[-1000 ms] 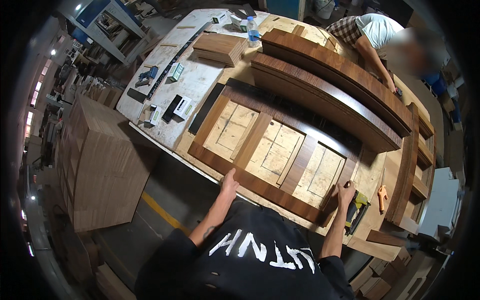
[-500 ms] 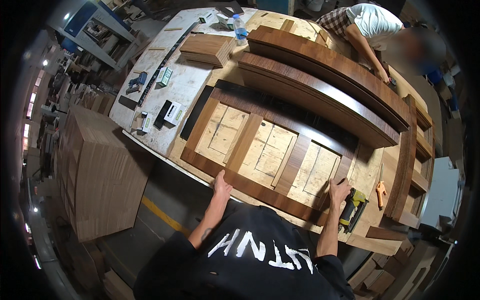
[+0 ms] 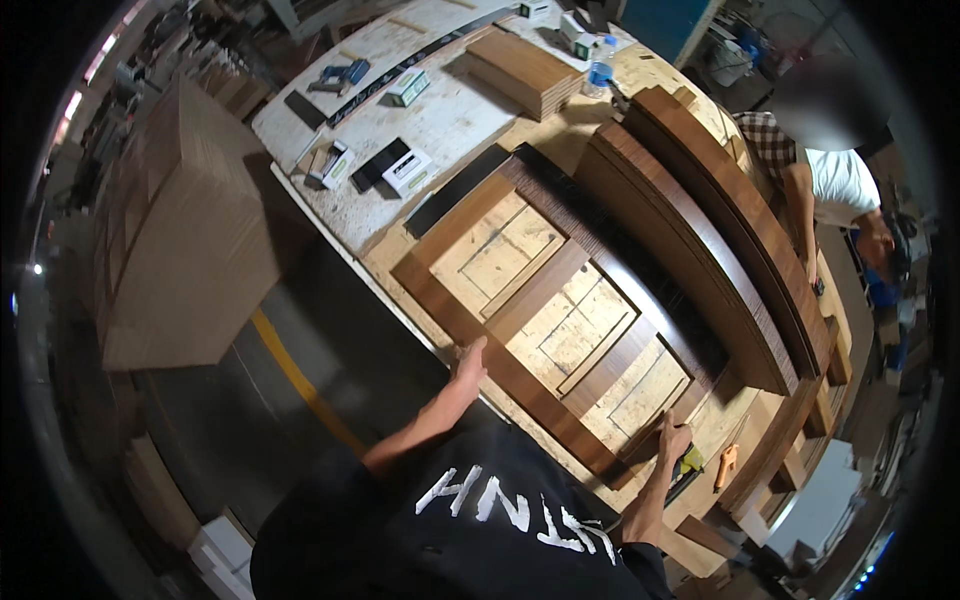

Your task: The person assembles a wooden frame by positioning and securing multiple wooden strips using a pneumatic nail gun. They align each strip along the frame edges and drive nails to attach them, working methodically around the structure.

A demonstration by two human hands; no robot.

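Note:
A brown wooden frame (image 3: 548, 398) with crossbars and a dark back rail lies on the workbench before me. My left hand (image 3: 470, 366) holds its front rail close to a crossbar, fingers over the outer edge. At the frame's right end, my right hand (image 3: 675, 438) grips the end piece, its fingers partly hidden. Just beyond that hand is a yellow-green nail gun (image 3: 690, 461), mostly covered by my hand and forearm. An orange air blow gun (image 3: 727, 465) lies further right on the bench.
Long dark wooden panels (image 3: 690, 225) stand on edge behind the frame. A wood stack (image 3: 520, 68), a water bottle (image 3: 600, 70) and small boxes (image 3: 408, 88) occupy the far bench. Left stands a tall board stack (image 3: 185, 240). A co-worker (image 3: 838, 185) bends at the far right.
My view has swung, so the bench appears rotated clockwise. Both hands keep about the same places on the frame. The nail gun is now more hidden behind my right hand.

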